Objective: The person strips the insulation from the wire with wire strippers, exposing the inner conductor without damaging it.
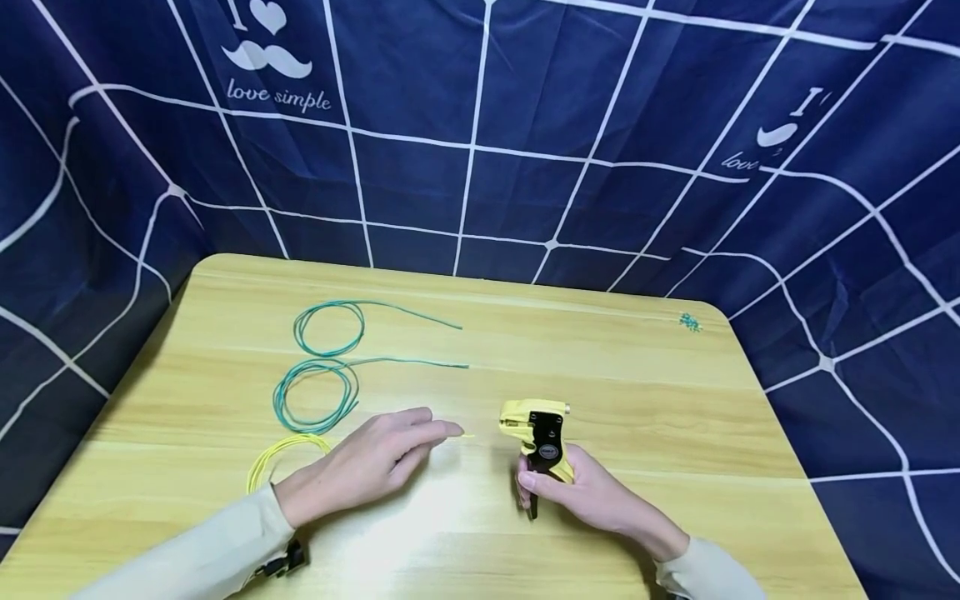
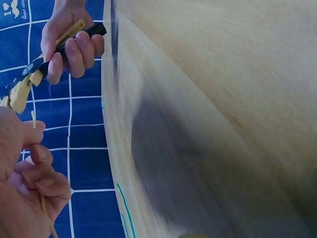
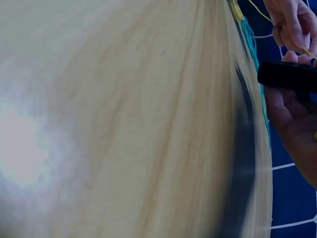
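My left hand (image 1: 386, 450) pinches a thin yellow wire near its end, and the short wire tip (image 1: 468, 435) sticks out past the fingertips toward the right. The rest of this yellow wire (image 1: 279, 450) lies in a loose coil behind the left wrist. In my right hand (image 1: 581, 492) I grip a yellow and black wire stripper (image 1: 536, 425) by its handles, its head upward and facing the wire tip. A small gap separates the tip from the tool. The left wrist view shows the wire tip (image 2: 33, 119) close to the stripper's head (image 2: 21, 94).
Two coils of green wire, a far one (image 1: 330, 329) and a nearer one (image 1: 315, 398), lie on the wooden table (image 1: 637, 367) with ends pointing right. Small green bits (image 1: 689, 322) are heaped at the back right corner. A blue gridded cloth (image 1: 420, 83) hangs behind and around the table.
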`<state>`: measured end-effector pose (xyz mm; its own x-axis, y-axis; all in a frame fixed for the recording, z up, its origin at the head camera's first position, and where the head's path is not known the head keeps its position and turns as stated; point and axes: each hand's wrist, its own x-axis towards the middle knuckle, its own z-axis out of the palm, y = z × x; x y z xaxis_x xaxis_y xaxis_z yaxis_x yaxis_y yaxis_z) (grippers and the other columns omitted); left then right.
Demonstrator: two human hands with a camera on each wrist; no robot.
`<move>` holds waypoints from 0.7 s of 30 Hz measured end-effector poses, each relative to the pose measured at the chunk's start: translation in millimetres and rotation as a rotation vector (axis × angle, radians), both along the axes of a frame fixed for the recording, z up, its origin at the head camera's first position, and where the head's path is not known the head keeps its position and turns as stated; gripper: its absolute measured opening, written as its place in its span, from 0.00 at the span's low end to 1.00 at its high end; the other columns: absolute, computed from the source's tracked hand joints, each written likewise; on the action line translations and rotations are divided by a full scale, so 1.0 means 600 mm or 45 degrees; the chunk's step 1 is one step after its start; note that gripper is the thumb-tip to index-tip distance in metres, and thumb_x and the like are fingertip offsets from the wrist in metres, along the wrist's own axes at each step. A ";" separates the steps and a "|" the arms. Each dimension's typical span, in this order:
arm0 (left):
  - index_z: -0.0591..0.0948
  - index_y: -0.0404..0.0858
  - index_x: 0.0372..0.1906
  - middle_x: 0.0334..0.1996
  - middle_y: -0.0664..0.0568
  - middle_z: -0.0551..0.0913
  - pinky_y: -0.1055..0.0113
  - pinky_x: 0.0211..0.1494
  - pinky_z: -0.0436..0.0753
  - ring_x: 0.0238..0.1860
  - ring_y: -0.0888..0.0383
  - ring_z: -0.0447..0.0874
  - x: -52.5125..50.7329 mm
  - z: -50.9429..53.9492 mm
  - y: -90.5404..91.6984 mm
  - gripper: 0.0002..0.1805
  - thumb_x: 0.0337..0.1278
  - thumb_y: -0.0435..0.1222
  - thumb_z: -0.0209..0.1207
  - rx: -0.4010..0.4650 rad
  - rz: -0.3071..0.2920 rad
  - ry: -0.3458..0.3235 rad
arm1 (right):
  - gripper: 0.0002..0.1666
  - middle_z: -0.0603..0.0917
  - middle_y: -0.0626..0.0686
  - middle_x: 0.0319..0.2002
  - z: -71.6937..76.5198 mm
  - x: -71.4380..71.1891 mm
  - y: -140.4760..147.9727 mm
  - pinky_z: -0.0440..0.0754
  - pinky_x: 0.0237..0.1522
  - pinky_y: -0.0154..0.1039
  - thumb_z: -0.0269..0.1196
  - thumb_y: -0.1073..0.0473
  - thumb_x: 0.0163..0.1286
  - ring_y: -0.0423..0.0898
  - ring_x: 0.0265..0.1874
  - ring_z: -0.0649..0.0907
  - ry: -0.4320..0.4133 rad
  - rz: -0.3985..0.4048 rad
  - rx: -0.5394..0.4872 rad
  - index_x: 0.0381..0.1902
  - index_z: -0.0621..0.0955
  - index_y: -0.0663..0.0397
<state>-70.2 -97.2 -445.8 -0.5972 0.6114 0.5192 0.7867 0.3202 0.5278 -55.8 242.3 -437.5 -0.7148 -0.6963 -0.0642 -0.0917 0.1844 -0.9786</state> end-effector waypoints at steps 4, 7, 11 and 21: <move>0.88 0.39 0.61 0.33 0.60 0.78 0.79 0.33 0.74 0.30 0.70 0.68 -0.001 0.001 0.001 0.20 0.69 0.22 0.63 0.086 0.020 0.048 | 0.09 0.87 0.61 0.35 -0.001 -0.002 -0.007 0.84 0.52 0.43 0.56 0.67 0.86 0.57 0.37 0.88 -0.020 0.022 -0.021 0.44 0.83 0.59; 0.88 0.38 0.59 0.33 0.60 0.79 0.80 0.33 0.74 0.30 0.70 0.69 -0.002 0.003 0.002 0.19 0.69 0.22 0.64 0.129 0.024 0.086 | 0.09 0.88 0.60 0.34 -0.004 -0.003 -0.011 0.83 0.51 0.42 0.58 0.65 0.86 0.55 0.36 0.88 0.001 0.011 0.010 0.43 0.84 0.57; 0.88 0.38 0.60 0.32 0.60 0.79 0.81 0.32 0.73 0.30 0.71 0.69 -0.002 0.008 0.003 0.19 0.68 0.22 0.64 0.155 0.020 0.104 | 0.09 0.87 0.61 0.33 -0.007 -0.007 -0.014 0.85 0.48 0.43 0.58 0.65 0.86 0.55 0.34 0.87 -0.015 0.048 0.011 0.42 0.83 0.57; 0.88 0.37 0.61 0.34 0.58 0.81 0.80 0.34 0.75 0.30 0.70 0.70 0.002 0.014 0.002 0.22 0.65 0.21 0.64 0.144 0.001 0.104 | 0.09 0.87 0.61 0.32 -0.009 -0.013 -0.031 0.85 0.45 0.42 0.59 0.66 0.84 0.53 0.33 0.86 -0.125 0.137 -0.036 0.40 0.84 0.58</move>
